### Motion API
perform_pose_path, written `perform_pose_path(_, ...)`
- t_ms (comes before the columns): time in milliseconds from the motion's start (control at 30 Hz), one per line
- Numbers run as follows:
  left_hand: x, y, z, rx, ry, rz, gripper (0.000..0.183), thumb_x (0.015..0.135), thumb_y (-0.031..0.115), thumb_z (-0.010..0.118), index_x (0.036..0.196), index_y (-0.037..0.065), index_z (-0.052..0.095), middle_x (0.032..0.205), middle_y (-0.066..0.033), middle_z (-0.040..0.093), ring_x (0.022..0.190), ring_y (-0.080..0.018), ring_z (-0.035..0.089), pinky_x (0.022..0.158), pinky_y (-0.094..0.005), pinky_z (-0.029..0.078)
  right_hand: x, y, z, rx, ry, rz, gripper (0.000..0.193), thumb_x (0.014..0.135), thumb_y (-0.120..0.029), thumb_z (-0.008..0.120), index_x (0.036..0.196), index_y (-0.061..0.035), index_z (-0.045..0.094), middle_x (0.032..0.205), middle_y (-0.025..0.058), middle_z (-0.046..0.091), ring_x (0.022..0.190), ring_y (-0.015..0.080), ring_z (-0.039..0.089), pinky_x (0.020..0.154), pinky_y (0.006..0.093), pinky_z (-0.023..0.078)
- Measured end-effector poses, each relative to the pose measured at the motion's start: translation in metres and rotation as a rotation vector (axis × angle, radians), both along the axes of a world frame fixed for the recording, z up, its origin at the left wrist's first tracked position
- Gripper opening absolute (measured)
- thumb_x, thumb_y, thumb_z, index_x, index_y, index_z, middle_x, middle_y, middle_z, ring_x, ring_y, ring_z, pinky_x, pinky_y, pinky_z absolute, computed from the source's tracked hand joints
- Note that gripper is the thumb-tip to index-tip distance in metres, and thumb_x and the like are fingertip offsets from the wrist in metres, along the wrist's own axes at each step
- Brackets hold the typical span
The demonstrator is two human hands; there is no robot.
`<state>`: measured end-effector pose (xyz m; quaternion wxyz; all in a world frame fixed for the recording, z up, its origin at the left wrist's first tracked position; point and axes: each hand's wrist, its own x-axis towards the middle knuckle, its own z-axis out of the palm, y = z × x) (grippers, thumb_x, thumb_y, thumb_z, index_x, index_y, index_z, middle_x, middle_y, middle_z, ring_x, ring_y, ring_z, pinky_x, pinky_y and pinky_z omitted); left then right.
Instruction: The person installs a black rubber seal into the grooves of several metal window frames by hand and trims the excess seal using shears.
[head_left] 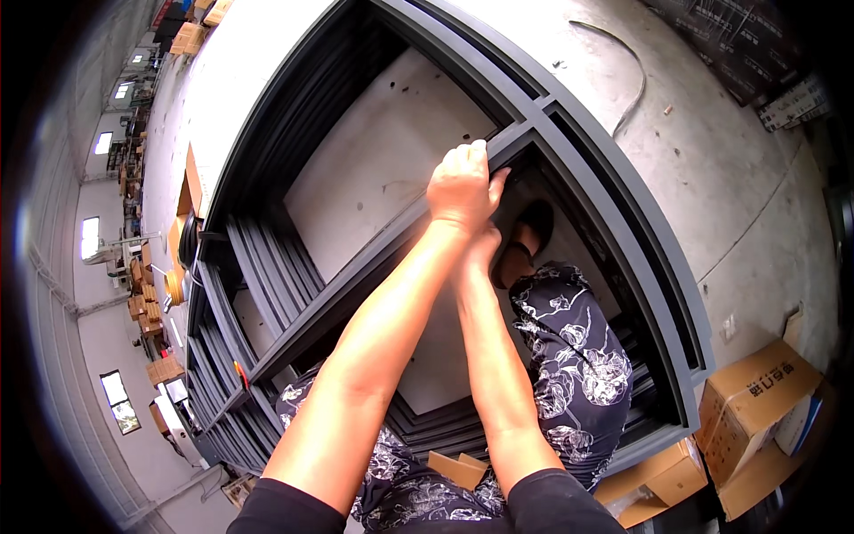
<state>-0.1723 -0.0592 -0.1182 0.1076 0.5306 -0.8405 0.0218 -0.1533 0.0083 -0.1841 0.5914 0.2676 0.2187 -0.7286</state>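
A large dark grey metal frame (614, 205) lies on the concrete floor, stacked on several like frames. A crossbar (356, 285) runs diagonally across it. My left hand (458, 182) grips the upper end of that crossbar near its joint with the outer frame, fingers curled over its top edge. My right hand (480, 242) sits just below and behind the left one, pressed against the same bar and mostly hidden by it. My patterned trouser legs (569, 347) and a dark shoe (529, 236) stand inside the frame opening.
Brown cardboard boxes (756, 392) sit at the lower right beside the frame. More cartons (151, 303) and flat cardboard lie along the left. A loose cable (636, 76) curls on the floor beyond the frame. A dark pallet (729, 36) is at the top right.
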Motion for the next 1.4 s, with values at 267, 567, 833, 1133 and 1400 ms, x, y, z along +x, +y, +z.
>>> perform_pose_path(267, -0.011, -0.005, 0.001, -0.072, -0.033, -0.018, 0.046, 0.078, 0.045, 0.075, 0.095, 0.007, 0.057, 0.088, -0.0071, 0.059, 0.084, -0.0246, 0.061, 0.070, -0.0360, 0.053, -0.001, 0.003, -0.030, 0.049, 0.077, 0.083, 0.036, 0.098, -0.025, 0.037, 0.115, -0.0010, 0.058, 0.111, 0.0137, 0.062, 0.100, 0.0255, 0.061, 0.087, 0.0367, 0.048)
perform_pose_path(567, -0.007, -0.012, -0.003, -0.052, -0.056, 0.001, 0.046, 0.081, 0.047, 0.071, 0.097, 0.006, 0.056, 0.092, -0.0064, 0.058, 0.088, -0.0231, 0.060, 0.070, -0.0344, 0.053, -0.071, -0.008, 0.042, 0.347, 0.772, 0.046, 0.031, 0.099, -0.014, 0.058, 0.127, -0.0004, 0.055, 0.093, 0.0051, 0.063, 0.076, 0.0113, 0.059, 0.070, 0.0282, 0.051)
perform_pose_path(833, -0.004, -0.009, -0.003, -0.063, -0.030, 0.009, 0.045, 0.080, 0.047, 0.072, 0.097, 0.007, 0.058, 0.092, -0.0058, 0.059, 0.088, -0.0225, 0.061, 0.069, -0.0341, 0.054, -0.071, -0.007, 0.043, 0.274, 0.464, -0.087, 0.037, 0.100, -0.019, 0.059, 0.134, -0.0072, 0.050, 0.089, -0.0009, 0.061, 0.071, 0.0070, 0.051, 0.066, 0.0229, 0.047)
perform_pose_path(1133, -0.002, -0.013, -0.003, -0.073, -0.014, 0.005, 0.045, 0.080, 0.046, 0.071, 0.098, 0.006, 0.058, 0.091, -0.0059, 0.060, 0.088, -0.0225, 0.062, 0.069, -0.0342, 0.054, -0.081, -0.016, 0.014, -0.027, 0.209, -0.054, 0.035, 0.100, -0.028, 0.059, 0.129, -0.0093, 0.054, 0.086, -0.0007, 0.062, 0.073, 0.0092, 0.052, 0.062, 0.0231, 0.042)
perform_pose_path(1400, 0.005, -0.017, 0.000, -0.069, -0.037, 0.005, 0.047, 0.079, 0.046, 0.073, 0.098, 0.006, 0.058, 0.091, -0.0060, 0.060, 0.086, -0.0227, 0.061, 0.068, -0.0343, 0.054, -0.095, -0.008, 0.008, -0.381, 0.002, -0.010, 0.043, 0.102, -0.033, 0.055, 0.138, -0.0089, 0.051, 0.067, -0.0022, 0.047, 0.069, 0.0113, 0.047, 0.062, 0.0249, 0.041)
